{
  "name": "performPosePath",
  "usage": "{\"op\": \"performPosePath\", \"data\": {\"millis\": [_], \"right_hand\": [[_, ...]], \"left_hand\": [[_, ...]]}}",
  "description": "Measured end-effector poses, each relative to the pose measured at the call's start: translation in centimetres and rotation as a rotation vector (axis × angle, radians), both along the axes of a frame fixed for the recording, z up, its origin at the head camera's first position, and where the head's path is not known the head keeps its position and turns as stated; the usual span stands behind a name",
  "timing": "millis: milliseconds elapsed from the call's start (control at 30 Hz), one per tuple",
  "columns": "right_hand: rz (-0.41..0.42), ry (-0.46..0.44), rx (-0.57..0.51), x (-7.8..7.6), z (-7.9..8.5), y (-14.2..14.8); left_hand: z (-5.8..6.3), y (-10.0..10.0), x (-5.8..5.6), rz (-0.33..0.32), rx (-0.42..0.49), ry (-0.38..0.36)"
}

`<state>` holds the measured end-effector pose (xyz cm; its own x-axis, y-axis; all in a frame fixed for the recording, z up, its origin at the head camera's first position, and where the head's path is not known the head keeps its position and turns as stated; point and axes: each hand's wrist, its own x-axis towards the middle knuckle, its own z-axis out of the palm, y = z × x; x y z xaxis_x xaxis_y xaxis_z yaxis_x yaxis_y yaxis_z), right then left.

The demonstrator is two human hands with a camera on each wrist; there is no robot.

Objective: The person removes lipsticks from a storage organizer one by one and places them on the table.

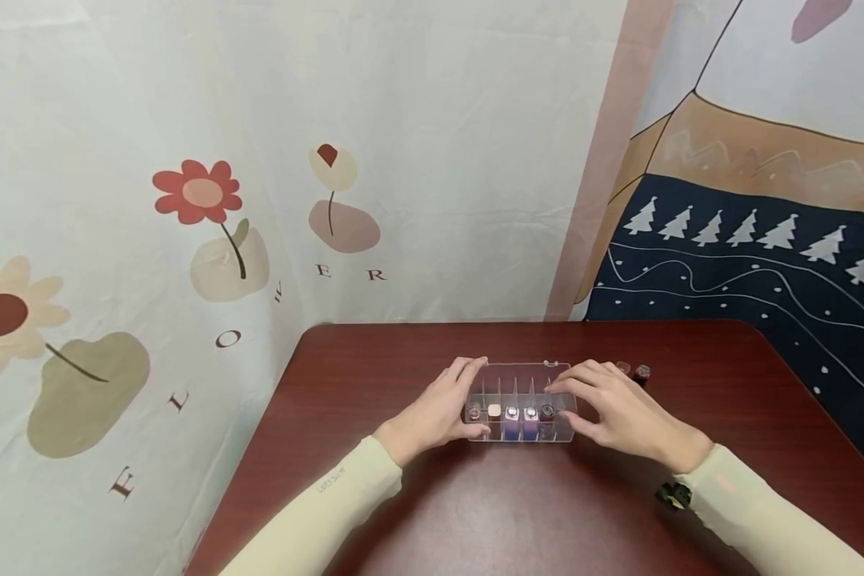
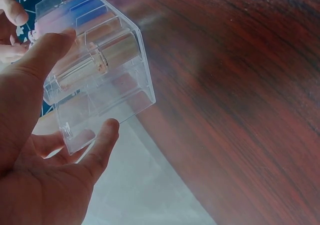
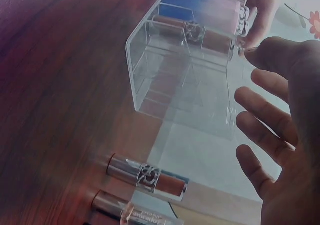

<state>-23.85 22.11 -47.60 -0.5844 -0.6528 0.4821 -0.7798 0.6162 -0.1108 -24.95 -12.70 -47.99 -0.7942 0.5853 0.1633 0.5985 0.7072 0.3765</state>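
We are working over a clear divided case (image 1: 507, 372) that is standing on the red-brown table (image 1: 475, 504), between our two hands. Our left hand (image 1: 435, 412) is grasping the case's left end, thumb on the near side and fingers reaching to the far side. Our right hand (image 1: 619, 408) is hovering about the right end with fingers relaxed and spread, clasping nothing; whether its thumb is touching the case or a cap, we cannot tell.

Along the near row, from the left, we are seeing a reddish-topped tube (image 1: 474, 414), a beige-capped tube (image 1: 494, 412), two purple-and-blue bottles (image 1: 522, 424) and a dark-capped tube (image 1: 546, 412). The rightmost near slot is looking vacant. To the right and farther off, a silver-banded tube (image 3: 147, 175) and a lettered tube (image 3: 150, 215) are standing outside the case.

We are judging this to be a steadying or straightening step, midway through filling the case. The next move is probably calling for our right hand to be reaching far right, pinching one outside tube and lowering it upright into the vacant slot, with our left hand bracing the case.
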Motion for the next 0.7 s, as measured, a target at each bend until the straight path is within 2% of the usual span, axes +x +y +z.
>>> {"op": "performPosePath", "data": {"millis": [200, 700], "right_hand": [[0.03, -0.003, 0.028, -0.2, -0.1, -0.6], [0.029, -0.05, 0.099, -0.4, -0.2, -1.2]], "left_hand": [[0.1, 0.0, -0.1, -0.009, -0.002, 0.018], [0.1, 0.0, 0.1, 0.0, -0.001, -0.003]]}}
